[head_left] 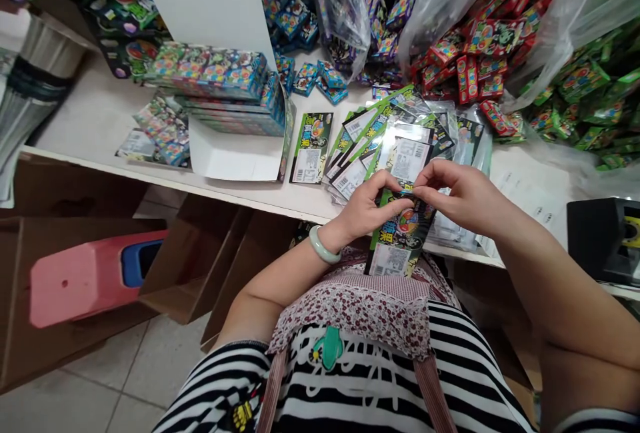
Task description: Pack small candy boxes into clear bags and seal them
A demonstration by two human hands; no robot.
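Note:
Both hands meet at the table's front edge over a black and green printed card packet with a white label, which hangs down in front of my apron. My left hand, with a pale green bangle at the wrist, pinches its upper edge between thumb and fingers. Right beside it, the fingertips of my right hand pinch the same edge. A tiny blue bit shows between the fingertips, too small to name. Behind my hands lies a fanned pile of similar printed packets, some in clear plastic. A single packet lies left of the pile.
An open display box holds stacked small boxes. Along the back are heaps of blue boxes, purple boxes, red boxes and green boxes, partly in plastic bags. Below left, a pink stool lies among cardboard boxes.

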